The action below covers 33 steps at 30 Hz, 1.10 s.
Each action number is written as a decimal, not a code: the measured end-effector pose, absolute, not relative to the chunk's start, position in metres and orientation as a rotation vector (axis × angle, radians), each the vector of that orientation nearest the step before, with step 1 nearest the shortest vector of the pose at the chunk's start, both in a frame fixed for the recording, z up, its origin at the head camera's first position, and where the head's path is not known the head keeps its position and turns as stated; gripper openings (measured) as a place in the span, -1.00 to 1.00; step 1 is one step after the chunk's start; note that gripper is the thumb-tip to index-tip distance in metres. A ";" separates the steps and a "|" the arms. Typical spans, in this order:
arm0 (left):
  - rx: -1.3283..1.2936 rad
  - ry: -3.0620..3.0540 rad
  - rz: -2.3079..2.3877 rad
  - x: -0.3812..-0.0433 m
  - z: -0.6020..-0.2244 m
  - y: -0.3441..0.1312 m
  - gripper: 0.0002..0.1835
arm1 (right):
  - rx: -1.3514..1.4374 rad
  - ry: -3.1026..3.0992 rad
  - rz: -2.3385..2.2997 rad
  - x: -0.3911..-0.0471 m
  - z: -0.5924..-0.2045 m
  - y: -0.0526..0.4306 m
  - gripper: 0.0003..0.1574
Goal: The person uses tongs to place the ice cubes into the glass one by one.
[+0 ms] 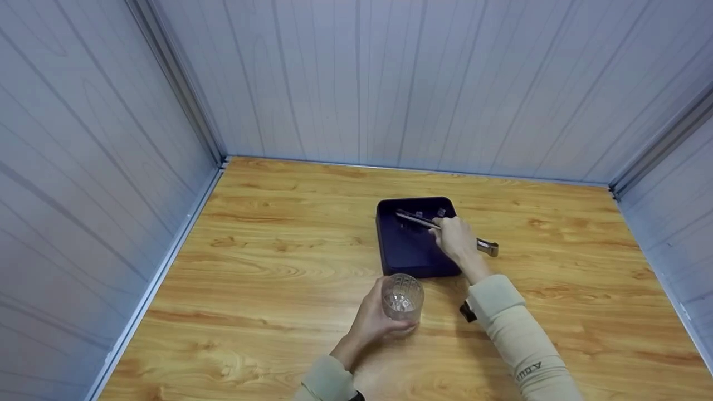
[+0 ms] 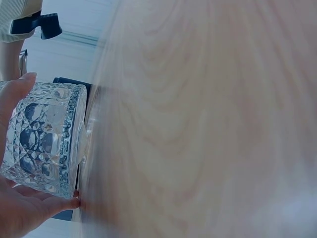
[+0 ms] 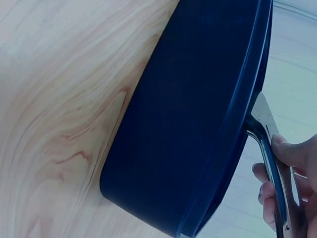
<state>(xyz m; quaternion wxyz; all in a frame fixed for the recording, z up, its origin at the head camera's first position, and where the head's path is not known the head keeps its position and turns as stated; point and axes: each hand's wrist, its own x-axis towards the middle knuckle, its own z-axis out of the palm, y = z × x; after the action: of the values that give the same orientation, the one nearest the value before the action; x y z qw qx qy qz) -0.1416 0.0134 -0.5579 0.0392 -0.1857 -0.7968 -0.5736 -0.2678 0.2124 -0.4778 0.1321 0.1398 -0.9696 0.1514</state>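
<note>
My left hand (image 1: 369, 316) holds a clear cut-glass tumbler (image 1: 403, 295), upright by the near edge of a dark blue tray (image 1: 409, 256). The left wrist view shows the thumb and fingers on opposite sides of the tumbler's faceted wall (image 2: 42, 134), its base right at the tabletop. Over the tray, my right hand (image 1: 458, 240) grips metal tongs (image 1: 488, 247) at mid-length; their tips reach down inside, toward the far left. Small clear cubes (image 1: 442, 212) lie in the far part of the tray. In the right wrist view the tray's tall side wall (image 3: 178, 109) hides the tong tips.
The tray stands on a wood-grain tabletop (image 1: 267, 267). Pale panel walls (image 1: 356, 83) enclose the back, left and right sides. A dark strap piece (image 1: 468, 312) hangs below the right sleeve cuff.
</note>
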 end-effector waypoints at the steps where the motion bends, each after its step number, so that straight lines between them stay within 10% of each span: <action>1: -0.569 -2.445 -1.760 -0.141 -0.558 0.013 -0.06 | 0.410 -2.811 0.435 -0.267 -0.477 0.213 -0.76; 33: -0.515 -2.516 -1.709 -0.141 -0.555 0.012 -0.05 | 0.586 -2.561 0.506 -0.197 -0.455 0.222 -0.72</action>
<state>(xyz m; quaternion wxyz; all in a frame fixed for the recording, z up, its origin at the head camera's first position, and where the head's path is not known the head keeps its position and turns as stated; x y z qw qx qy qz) -0.1407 0.0125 -0.5555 0.0283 -0.1667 -0.8153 -0.5538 -0.1970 0.2221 -0.4551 0.2307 0.2130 -0.9314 0.1841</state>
